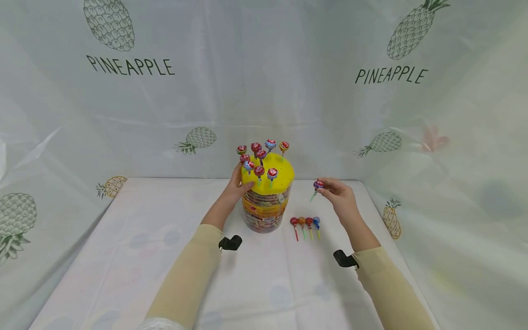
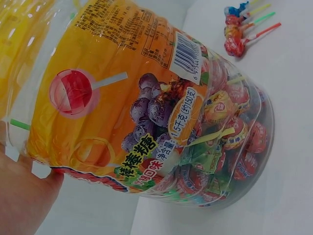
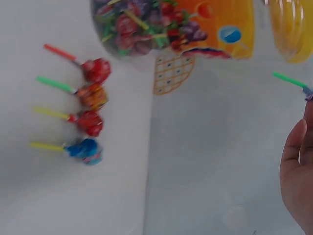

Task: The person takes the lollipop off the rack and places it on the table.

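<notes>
A clear plastic candy jar with a yellow lid stands upright on the table. Several wrapped lollipops stick up out of the lid, mostly over its left and front. My left hand grips the jar's top from the left, thumb at the front edge of the lid. In the left wrist view, wrapped lollipops fill the jar below its orange label. To the right of the jar, my right hand pinches a purple-wrapped lollipop by its head, its green stick pointing down and left.
Several lollipops lie in a row on the table right of the jar's base, sticks toward me. A white cloth covers the table. Behind it hangs a pineapple-print curtain.
</notes>
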`<state>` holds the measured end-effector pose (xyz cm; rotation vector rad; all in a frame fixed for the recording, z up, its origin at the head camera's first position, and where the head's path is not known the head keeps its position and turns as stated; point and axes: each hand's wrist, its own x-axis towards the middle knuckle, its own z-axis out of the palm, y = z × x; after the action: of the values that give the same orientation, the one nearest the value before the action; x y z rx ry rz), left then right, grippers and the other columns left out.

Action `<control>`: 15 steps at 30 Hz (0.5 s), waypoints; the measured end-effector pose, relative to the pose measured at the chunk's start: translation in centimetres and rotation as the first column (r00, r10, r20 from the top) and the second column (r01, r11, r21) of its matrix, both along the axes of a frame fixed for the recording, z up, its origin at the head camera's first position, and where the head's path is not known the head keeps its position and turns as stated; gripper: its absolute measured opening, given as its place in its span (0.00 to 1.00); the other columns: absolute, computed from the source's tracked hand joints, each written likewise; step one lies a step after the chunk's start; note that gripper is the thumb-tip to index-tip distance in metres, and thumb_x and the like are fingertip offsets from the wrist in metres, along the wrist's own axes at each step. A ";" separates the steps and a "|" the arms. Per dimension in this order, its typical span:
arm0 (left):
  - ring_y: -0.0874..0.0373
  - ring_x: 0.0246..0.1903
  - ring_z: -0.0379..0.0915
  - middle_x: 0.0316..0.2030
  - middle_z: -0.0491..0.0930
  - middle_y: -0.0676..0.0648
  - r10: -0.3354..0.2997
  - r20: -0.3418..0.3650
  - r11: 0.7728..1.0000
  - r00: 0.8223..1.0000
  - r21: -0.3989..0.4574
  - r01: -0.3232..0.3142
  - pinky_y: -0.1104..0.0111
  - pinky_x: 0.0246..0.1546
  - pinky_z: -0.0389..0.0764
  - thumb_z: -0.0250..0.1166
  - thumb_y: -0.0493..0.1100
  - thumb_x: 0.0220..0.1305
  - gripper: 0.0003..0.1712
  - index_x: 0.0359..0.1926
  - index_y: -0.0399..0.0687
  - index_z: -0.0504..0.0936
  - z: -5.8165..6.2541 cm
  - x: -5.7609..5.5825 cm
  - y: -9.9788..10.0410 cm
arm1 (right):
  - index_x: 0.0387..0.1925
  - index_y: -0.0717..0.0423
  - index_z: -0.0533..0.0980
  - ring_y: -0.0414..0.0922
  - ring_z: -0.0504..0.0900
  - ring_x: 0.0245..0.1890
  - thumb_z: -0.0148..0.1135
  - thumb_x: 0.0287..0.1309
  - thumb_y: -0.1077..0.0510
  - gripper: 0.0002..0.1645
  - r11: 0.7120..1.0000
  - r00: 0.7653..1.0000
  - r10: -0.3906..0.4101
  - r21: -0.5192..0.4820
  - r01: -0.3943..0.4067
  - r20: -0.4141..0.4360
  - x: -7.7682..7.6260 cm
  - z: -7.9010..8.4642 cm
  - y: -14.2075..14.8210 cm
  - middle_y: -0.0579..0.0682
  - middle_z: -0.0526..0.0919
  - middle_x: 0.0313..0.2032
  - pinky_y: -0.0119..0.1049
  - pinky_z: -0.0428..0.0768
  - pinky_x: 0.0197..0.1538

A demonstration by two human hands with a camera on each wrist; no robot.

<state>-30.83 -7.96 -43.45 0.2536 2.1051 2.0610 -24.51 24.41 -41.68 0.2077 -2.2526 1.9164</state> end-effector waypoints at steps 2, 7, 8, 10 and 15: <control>0.48 0.74 0.31 0.76 0.43 0.51 0.003 0.001 1.000 1.000 -0.007 -0.003 0.40 0.69 0.39 0.66 0.54 0.63 0.52 0.77 0.70 0.41 0.1 0.0 0.0 | 0.54 0.68 0.76 0.38 0.79 0.46 0.65 0.63 0.58 0.22 1.000 0.999 -0.012 0.018 0.012 0.030 0.0 -0.6 0.5 0.43 0.81 0.43 0.24 0.76 0.52; 0.47 0.75 0.30 0.76 0.42 0.51 0.000 0.005 1.000 1.000 -0.004 0.000 0.40 0.69 0.38 0.66 0.54 0.63 0.52 0.77 0.71 0.41 0.1 0.1 -0.1 | 0.55 0.67 0.76 0.36 0.79 0.44 0.65 0.62 0.56 0.24 0.996 0.993 -0.040 0.082 0.032 0.109 -0.1 -2.3 1.7 0.42 0.82 0.42 0.23 0.77 0.49; 0.48 0.75 0.30 0.76 0.42 0.51 -0.002 0.004 1.000 1.000 -0.002 0.002 0.40 0.69 0.38 0.66 0.55 0.63 0.52 0.77 0.71 0.41 0.1 0.0 -0.1 | 0.55 0.67 0.76 0.36 0.79 0.44 0.65 0.63 0.56 0.24 0.995 0.992 -0.039 0.093 0.028 0.119 0.0 -2.6 2.0 0.43 0.82 0.42 0.23 0.77 0.49; 0.48 0.75 0.29 0.76 0.42 0.51 -0.005 0.002 1.000 1.000 0.002 0.005 0.40 0.69 0.38 0.66 0.55 0.62 0.52 0.77 0.71 0.41 0.0 0.0 -0.1 | 0.56 0.67 0.75 0.36 0.80 0.43 0.65 0.63 0.56 0.24 0.994 0.991 -0.020 0.109 0.006 0.132 0.0 -3.3 2.5 0.45 0.83 0.44 0.24 0.77 0.49; 0.48 0.75 0.29 0.77 0.42 0.52 -0.002 0.000 1.000 1.000 -0.005 0.002 0.40 0.69 0.38 0.66 0.57 0.61 0.53 0.77 0.71 0.41 0.0 0.0 0.0 | 0.58 0.66 0.73 0.36 0.83 0.44 0.63 0.65 0.58 0.24 0.991 0.987 0.040 0.116 -0.059 0.153 0.2 -4.7 3.5 0.54 0.81 0.48 0.23 0.76 0.51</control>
<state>-30.84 -8.01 -43.45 0.2545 2.1088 2.0548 -24.28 27.92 -46.42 0.1405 -2.4866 1.8799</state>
